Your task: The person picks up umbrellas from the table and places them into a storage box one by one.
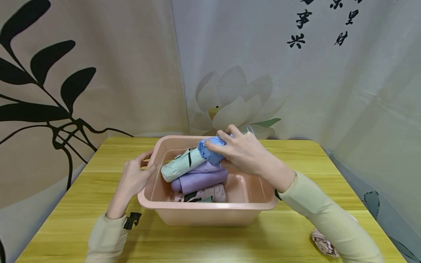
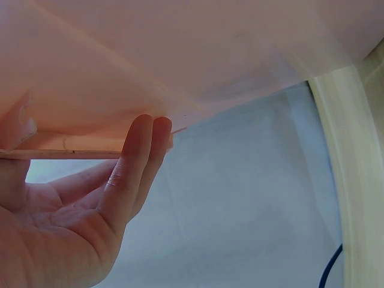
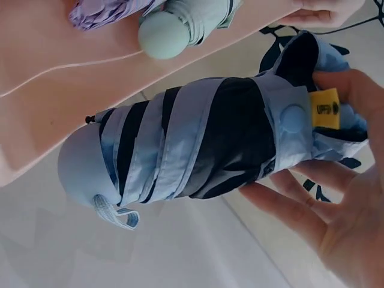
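Note:
My right hand (image 1: 243, 153) holds a folded blue umbrella (image 3: 186, 138) over the back of a pink plastic basin (image 1: 210, 205). The right wrist view shows its rounded pale-blue end, wrist loop and yellow tag, with fingers and thumb around the tag end. Inside the basin lie a mint-green folded umbrella (image 1: 179, 168), a purple one (image 1: 200, 181) and a pale pink bundle with black parts (image 1: 215, 193). My left hand (image 1: 134, 176) touches the basin's left rim. In the left wrist view, its visible fingers (image 2: 135, 162) extend straight along the outer wall.
The basin stands on a yellow wood-grain table (image 1: 82, 215). Near the front right, a brownish-pink folded bundle (image 1: 323, 244) lies partly behind my right sleeve (image 1: 332, 215). A printed cloth curtain (image 1: 138, 73) hangs behind the table.

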### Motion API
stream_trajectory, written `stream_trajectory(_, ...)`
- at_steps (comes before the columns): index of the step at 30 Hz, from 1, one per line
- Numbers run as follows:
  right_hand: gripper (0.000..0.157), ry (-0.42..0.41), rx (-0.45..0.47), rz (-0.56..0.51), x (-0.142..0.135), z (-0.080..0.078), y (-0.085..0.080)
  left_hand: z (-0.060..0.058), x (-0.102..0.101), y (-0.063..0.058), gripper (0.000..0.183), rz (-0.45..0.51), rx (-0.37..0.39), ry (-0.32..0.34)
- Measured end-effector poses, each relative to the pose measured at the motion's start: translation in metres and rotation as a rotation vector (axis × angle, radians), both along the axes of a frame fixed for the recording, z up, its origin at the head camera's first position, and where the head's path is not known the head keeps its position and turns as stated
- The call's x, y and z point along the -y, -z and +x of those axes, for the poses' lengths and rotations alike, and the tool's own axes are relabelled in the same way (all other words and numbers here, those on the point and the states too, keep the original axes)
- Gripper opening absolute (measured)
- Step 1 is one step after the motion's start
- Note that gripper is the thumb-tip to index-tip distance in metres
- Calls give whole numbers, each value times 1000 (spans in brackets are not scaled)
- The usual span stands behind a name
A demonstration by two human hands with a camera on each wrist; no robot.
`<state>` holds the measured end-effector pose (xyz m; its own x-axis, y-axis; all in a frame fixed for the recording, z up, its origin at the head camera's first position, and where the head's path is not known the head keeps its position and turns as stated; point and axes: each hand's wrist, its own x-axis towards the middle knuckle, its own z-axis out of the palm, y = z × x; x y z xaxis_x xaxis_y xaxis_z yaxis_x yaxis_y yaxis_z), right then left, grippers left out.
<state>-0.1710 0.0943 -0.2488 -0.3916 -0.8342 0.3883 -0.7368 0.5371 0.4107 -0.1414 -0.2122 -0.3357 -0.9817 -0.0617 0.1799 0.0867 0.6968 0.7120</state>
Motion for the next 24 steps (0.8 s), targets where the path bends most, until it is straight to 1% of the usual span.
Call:
stream_trajectory(4,48,-13,-3,34,12,-1,1,0,0,-1,50,0,-4,4)
stream_trajectory(9,44,-47,10,46,26,-2,7,1,0,-2,49,-9,-11,3)
stream_trajectory(12,40,-62,9,66,35,-3,14,1,0,-2,49,-4,-12,3)
stream_trajectory(16,33,-80,-32,73,47,-5,27,1,1,-2,49,1,-11,0)
stream_trajectory(21,31,-89,-86,65,59,-9,43,1,1,-2,49,-6,-11,-3)
stream_trajectory(24,30,-96,-109,84,63,-9,50,1,1,-2,50,-2,-1,0)
